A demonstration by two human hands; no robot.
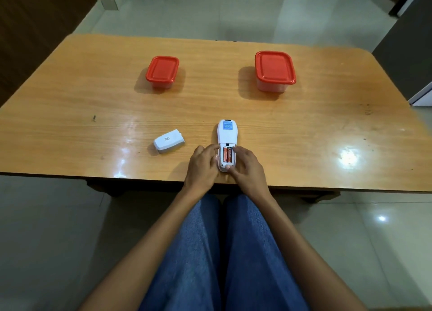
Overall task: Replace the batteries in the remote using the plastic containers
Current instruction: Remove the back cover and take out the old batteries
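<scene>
A wide wooden table is seen, and on its far half two red-lidded containers are set well apart, the larger container to the right, the smaller container to the left, both lids on. Near the front edge the remote is laid face down, its battery bay open, the cover put aside to its left. Two orange batteries are still seated; light, smooth and likely slippery, each is best levered up at one end. The remote's lower end is braced by the left hand, fingers loosely curled against its edge, and by the right hand, forefinger laid beside the batteries, thumb at the base, nothing pinched yet.
</scene>
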